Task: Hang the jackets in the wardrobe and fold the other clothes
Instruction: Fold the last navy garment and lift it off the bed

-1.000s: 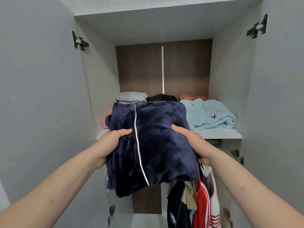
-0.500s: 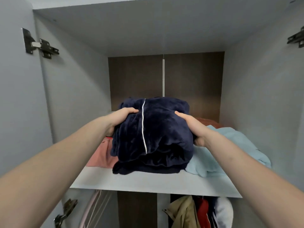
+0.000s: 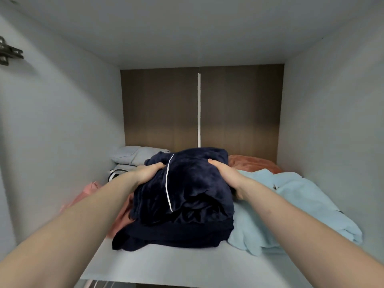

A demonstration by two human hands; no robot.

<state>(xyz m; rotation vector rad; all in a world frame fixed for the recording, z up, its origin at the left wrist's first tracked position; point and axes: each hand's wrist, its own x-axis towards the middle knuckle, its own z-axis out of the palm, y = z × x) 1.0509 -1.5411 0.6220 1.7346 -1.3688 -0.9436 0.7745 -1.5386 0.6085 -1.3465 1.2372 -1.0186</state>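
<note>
A person reaches both arms into a wardrobe's upper compartment, setting a folded navy fleece garment on the pale shelf. The left hand grips the bundle's left upper side, fingers curled over the plush fabric beside a thin white piping line. The right hand grips the right upper side the same way. Holding both flanks likely keeps the folds from slumping open as the bundle settles.

The navy bundle sits mid-shelf, a little back from the front edge, its lowest layer spilling forward. It touches a folded light blue garment that fills the shelf's right side toward the right wall. A pink garment lies pressed against its left, running toward the left wall. Behind, near the back panel, rest a grey folded stack at left and a rust-coloured item at right.

Bare shelf shows only along the front edge; ample headroom remains above the piles for lifting hands out.
</note>
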